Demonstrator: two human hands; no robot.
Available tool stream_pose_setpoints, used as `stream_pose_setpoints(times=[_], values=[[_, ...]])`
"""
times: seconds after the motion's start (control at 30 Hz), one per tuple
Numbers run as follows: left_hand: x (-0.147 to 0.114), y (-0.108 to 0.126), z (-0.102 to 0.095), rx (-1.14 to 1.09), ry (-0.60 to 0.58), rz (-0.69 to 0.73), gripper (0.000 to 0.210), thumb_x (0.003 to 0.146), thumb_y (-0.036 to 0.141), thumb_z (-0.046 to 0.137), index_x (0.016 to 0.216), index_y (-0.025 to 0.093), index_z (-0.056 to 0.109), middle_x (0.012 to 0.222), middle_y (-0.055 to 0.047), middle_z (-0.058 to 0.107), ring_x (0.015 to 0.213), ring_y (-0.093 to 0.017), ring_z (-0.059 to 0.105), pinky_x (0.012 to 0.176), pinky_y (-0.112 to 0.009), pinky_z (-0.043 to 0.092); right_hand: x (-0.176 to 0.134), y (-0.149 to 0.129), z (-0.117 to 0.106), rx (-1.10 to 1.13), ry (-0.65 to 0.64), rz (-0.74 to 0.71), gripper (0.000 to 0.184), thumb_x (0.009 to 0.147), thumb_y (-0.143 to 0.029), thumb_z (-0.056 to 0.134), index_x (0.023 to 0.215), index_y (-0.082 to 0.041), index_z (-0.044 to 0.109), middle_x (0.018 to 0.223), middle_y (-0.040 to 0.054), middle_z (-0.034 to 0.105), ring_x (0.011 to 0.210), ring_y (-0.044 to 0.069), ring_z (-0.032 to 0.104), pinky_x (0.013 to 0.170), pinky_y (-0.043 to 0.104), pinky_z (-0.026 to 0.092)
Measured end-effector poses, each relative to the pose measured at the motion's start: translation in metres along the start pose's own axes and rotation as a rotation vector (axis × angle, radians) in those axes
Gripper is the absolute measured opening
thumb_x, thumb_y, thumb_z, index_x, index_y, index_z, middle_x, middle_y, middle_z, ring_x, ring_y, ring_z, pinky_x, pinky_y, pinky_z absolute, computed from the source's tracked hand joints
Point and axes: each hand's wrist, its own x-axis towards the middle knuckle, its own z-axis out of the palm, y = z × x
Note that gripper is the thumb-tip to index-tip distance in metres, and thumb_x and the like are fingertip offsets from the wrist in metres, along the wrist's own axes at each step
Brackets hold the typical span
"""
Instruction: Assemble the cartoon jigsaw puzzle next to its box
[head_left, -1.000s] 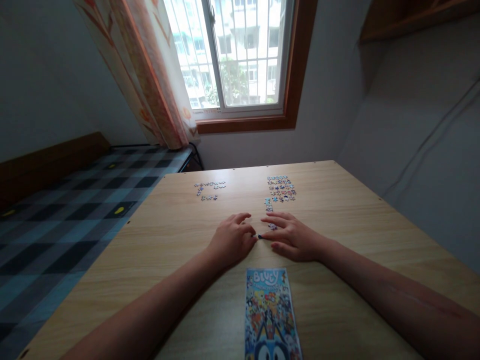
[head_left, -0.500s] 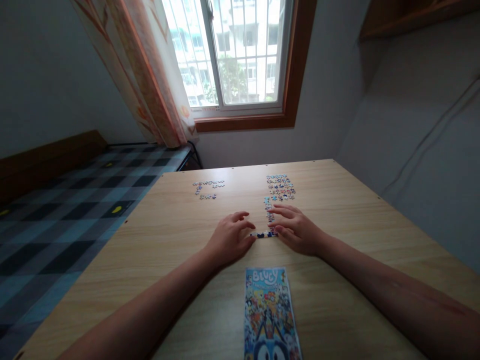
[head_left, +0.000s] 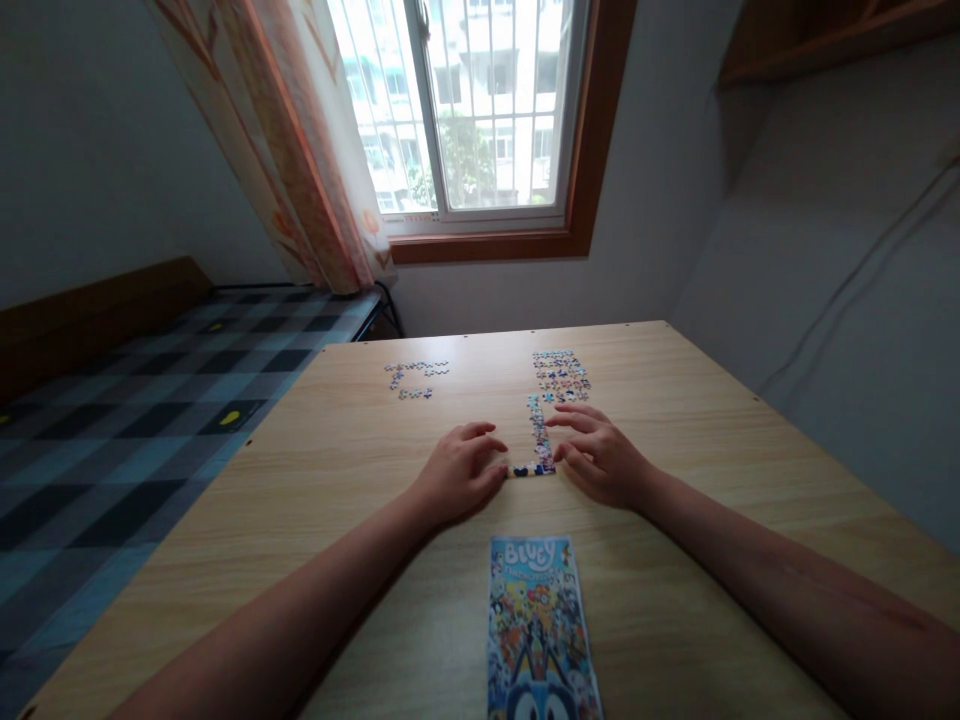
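Observation:
A joined strip of jigsaw puzzle pieces (head_left: 540,440) forms a corner on the wooden table, one arm running away from me and a short dark-blue arm running left. My left hand (head_left: 465,468) rests at the left end of the short arm, its fingers apart and its thumb side touching or very near the end piece. On the other side, my right hand (head_left: 596,455) lies just right of the long arm with fingers spread. Nothing shows in either hand. Below the strip lies a colourful picture sheet (head_left: 540,630) lettered "BLUEY".
Loose puzzle pieces (head_left: 562,376) sit in rows beyond my right hand. Another group of pieces (head_left: 409,380) lies at the far left of the table (head_left: 322,440). A bed with a checked cover (head_left: 187,410) stands left, below a curtain (head_left: 277,140) and a window (head_left: 487,110).
My right hand has drawn slightly right, off the strip, uncovering more of its long arm. The left hand has shifted a little left. The strip looks unmoved.

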Motion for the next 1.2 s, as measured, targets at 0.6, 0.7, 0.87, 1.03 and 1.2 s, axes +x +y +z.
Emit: stream_pose_setpoints(times=[0.6, 0.7, 0.87, 1.03, 1.2], values=[[0.009, 0.001, 0.016, 0.232, -0.012, -0.103, 0.047, 0.087, 0.045, 0.068, 0.126, 0.019, 0.066, 0.142, -0.015, 0.059, 0.133, -0.032, 0.051, 0.115, -0.050, 0.039, 0.000, 0.000, 0.008, -0.002, -0.138, -0.062, 0.024, 0.096, -0.025, 0.058, 0.098, -0.029, 0.081, 0.140, 0.0066, 0.064, 0.138, 0.030, 0.050, 0.113, 0.059, 0.041], [0.010, 0.001, 0.016, 0.228, -0.015, -0.106, 0.048, 0.086, 0.045, 0.069, 0.126, 0.019, 0.067, 0.142, -0.014, 0.059, 0.133, -0.032, 0.051, 0.115, -0.049, 0.039, 0.000, 0.001, 0.008, 0.007, -0.152, -0.068, 0.024, 0.097, -0.025, 0.057, 0.099, -0.028, 0.081, 0.139, 0.0071, 0.064, 0.137, 0.029, 0.051, 0.113, 0.057, 0.042], [0.011, -0.001, 0.014, 0.192, 0.005, -0.123, 0.043, 0.092, 0.045, 0.062, 0.125, 0.018, 0.068, 0.140, -0.014, 0.060, 0.132, -0.030, 0.052, 0.115, -0.048, 0.039, 0.001, 0.000, 0.005, -0.050, -0.035, -0.064, 0.026, 0.097, -0.024, 0.055, 0.094, -0.028, 0.080, 0.131, 0.0058, 0.069, 0.137, 0.031, 0.050, 0.113, 0.060, 0.038], [0.011, -0.013, 0.008, 0.219, 0.008, -0.116, 0.042, 0.099, 0.043, 0.049, 0.125, 0.016, 0.067, 0.139, -0.016, 0.061, 0.133, -0.031, 0.052, 0.116, -0.049, 0.038, 0.001, 0.001, 0.001, -0.095, 0.072, -0.020, 0.027, 0.096, -0.021, 0.053, 0.083, -0.026, 0.077, 0.121, 0.0048, 0.073, 0.135, 0.029, 0.051, 0.113, 0.059, 0.037], [0.011, -0.018, 0.008, 0.270, -0.036, -0.100, 0.045, 0.101, 0.042, 0.042, 0.132, 0.016, 0.062, 0.145, -0.016, 0.057, 0.138, -0.030, 0.048, 0.119, -0.048, 0.034, 0.000, 0.001, 0.000, -0.084, 0.096, -0.045, 0.029, 0.094, -0.019, 0.052, 0.075, -0.024, 0.074, 0.115, 0.0053, 0.074, 0.132, 0.030, 0.054, 0.112, 0.059, 0.039]])
